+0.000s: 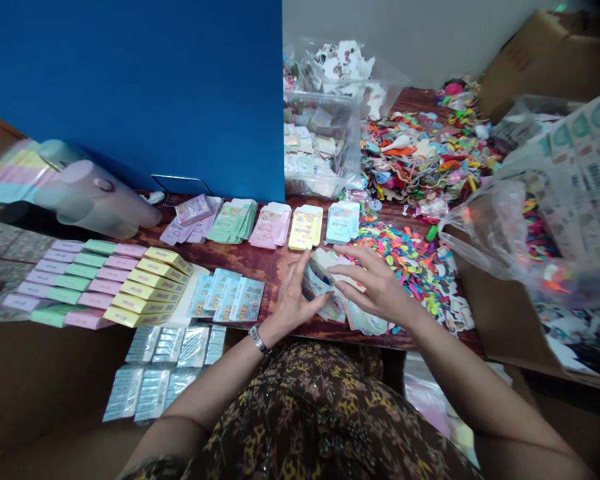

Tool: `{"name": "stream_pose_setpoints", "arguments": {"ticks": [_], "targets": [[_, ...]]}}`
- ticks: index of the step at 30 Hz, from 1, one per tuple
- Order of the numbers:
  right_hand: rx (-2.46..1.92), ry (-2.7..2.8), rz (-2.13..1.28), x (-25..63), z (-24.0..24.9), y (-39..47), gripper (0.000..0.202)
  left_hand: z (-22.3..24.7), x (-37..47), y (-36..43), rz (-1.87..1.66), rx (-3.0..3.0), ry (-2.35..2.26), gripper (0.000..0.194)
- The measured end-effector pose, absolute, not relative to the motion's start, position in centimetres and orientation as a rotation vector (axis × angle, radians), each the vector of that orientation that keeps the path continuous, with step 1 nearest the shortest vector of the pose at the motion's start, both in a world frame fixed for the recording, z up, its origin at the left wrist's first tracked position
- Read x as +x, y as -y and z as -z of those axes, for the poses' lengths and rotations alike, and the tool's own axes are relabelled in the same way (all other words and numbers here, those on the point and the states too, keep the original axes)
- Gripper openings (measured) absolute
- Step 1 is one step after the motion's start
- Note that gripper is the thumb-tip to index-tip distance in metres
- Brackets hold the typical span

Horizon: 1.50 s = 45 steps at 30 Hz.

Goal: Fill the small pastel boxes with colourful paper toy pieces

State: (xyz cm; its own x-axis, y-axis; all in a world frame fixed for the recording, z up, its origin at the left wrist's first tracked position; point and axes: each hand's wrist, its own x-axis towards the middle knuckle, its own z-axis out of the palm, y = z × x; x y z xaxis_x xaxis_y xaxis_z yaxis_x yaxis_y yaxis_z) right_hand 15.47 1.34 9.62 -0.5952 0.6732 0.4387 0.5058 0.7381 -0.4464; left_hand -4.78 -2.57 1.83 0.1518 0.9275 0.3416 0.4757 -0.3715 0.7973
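My left hand (297, 290), with a metal watch on its wrist, grips a small light-blue carton (316, 283) between thumb and fingers. The carton is tilted, and its open side faces right. My right hand (373, 283) is at that opening, its fingers curled together at the tips; what they pinch is too small to make out. Under and beside my right hand lie flat light-blue cartons (367, 321). Left of my left hand lies a row of filled light-blue cartons (240, 299). Small colourful pieces (405, 263) are heaped just beyond my right hand.
Flat cartons in purple, green (233, 221), pink (270, 225), yellow (306, 227) and blue (341, 222) line the back. Stacked boxes (150, 287) fill the left. Wrapped packs (153, 373) sit lower down. A clear bin (325, 160), mixed trinkets (410, 153) and a plastic bag (495, 220) stand right.
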Motion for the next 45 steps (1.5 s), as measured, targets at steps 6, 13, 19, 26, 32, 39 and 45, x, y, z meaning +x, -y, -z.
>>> {"name": "stream_pose_setpoints", "arguments": {"ticks": [6, 13, 19, 26, 32, 39, 45], "targets": [[-0.940, 2.228, -0.414, 14.9, -8.3, -0.3, 0.028, -1.9, -5.0, 2.2, -1.222, 2.012, -1.183, 0.068], [-1.102, 1.964, -0.651, 13.6, -8.0, 1.2, 0.024, -2.3, -4.9, 2.7, -1.161, 2.078, -1.251, 0.086], [-1.192, 1.714, -1.129, 13.5, -8.2, 0.5, 0.018, -3.1, -4.7, 2.9, -1.055, 2.090, -1.340, 0.089], [-1.244, 1.792, -0.982, 12.9, -8.2, 0.7, 0.016, -3.3, -4.5, 3.3, -0.937, 2.201, -1.454, 0.094], [-1.111, 2.004, -0.507, 12.3, -6.8, 2.5, 0.040, -3.5, -4.6, 3.7, -0.733, 2.342, -1.577, 0.099], [-0.956, 2.069, -0.378, 10.7, -3.8, 4.5, 0.067, -3.8, -5.0, 4.7, -0.551, 2.257, -1.634, 0.103], [-1.007, 2.245, -0.647, 13.5, -4.0, -3.1, 0.044, -4.7, -7.8, 6.6, -0.361, 2.303, -1.784, 0.094]]}}
